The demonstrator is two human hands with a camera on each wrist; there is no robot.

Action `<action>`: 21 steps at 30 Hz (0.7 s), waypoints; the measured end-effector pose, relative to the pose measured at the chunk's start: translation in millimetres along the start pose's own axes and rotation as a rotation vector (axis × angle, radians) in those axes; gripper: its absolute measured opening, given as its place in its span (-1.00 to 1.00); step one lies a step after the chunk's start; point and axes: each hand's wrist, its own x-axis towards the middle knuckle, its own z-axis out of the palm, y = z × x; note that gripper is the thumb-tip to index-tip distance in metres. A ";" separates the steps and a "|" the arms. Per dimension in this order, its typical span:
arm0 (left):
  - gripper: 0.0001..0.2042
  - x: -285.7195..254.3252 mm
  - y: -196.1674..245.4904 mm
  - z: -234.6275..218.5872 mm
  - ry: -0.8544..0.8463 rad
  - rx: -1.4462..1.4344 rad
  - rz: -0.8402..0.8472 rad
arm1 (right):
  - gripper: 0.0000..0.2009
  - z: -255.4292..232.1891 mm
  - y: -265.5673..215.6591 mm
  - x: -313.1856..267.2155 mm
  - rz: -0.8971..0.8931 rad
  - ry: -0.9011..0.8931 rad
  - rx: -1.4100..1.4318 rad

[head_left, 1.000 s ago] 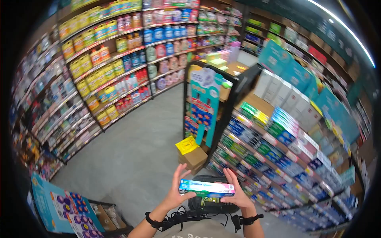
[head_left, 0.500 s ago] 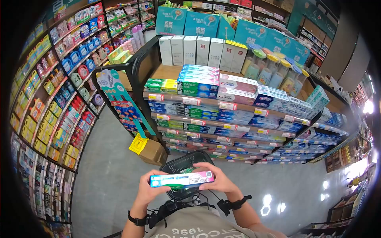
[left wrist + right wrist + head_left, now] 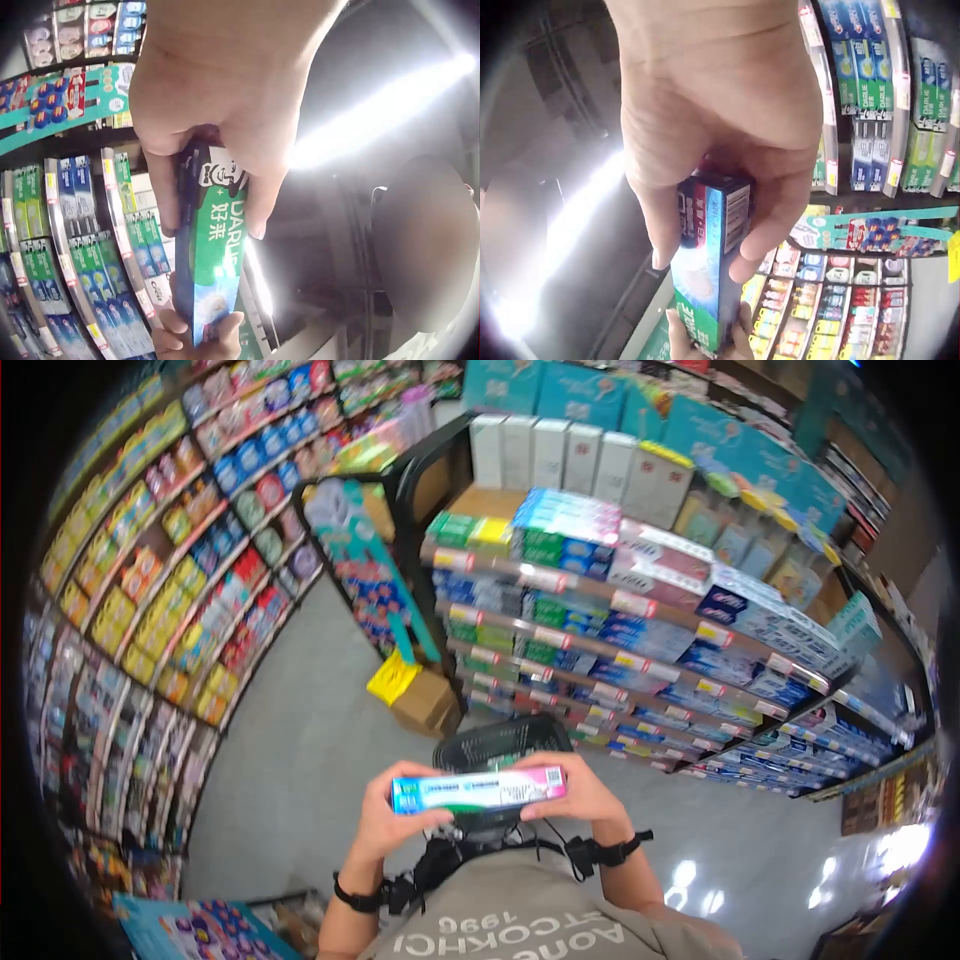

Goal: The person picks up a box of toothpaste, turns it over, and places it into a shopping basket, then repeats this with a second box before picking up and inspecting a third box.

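Observation:
A long toothpaste box (image 3: 478,788), white, blue and pink on its upper face, is held level before the person's chest in the head view. My left hand (image 3: 398,808) grips its left end, thumb along the near side. The right end is held by my right hand (image 3: 575,800), thumb also on the near side. In the left wrist view the box (image 3: 217,240) shows a green DARLIE side between the left hand's (image 3: 217,97) thumb and fingers. A barcode end of the box (image 3: 712,247) sits in the right hand's (image 3: 720,112) grasp in the right wrist view.
Behind the box stands a dark shopping basket (image 3: 505,740) with something green inside. A cardboard box (image 3: 428,702) with a yellow bag (image 3: 394,678) is on the floor beside the toothpaste shelf (image 3: 620,645). Shelves of bottles (image 3: 180,580) line the left; a teal display (image 3: 200,928) stands lower left.
The head view swung right, then partly back left. Both hands keep hold of the toothpaste box, the right hand taking a closer grip on its end than a second ago.

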 end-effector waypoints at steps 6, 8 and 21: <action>-0.54 -29.2 -14.4 -12.5 0.070 -0.102 -0.041 | -0.46 16.8 3.2 12.4 -0.048 -0.053 -0.059; -0.54 -36.4 -20.1 -10.3 0.075 -0.133 -0.038 | -0.46 16.9 8.8 11.3 -0.043 -0.079 -0.104; -0.43 -44.0 -27.5 -13.2 0.018 -0.071 0.003 | -0.46 18.4 -4.1 15.3 -0.030 -0.120 -0.166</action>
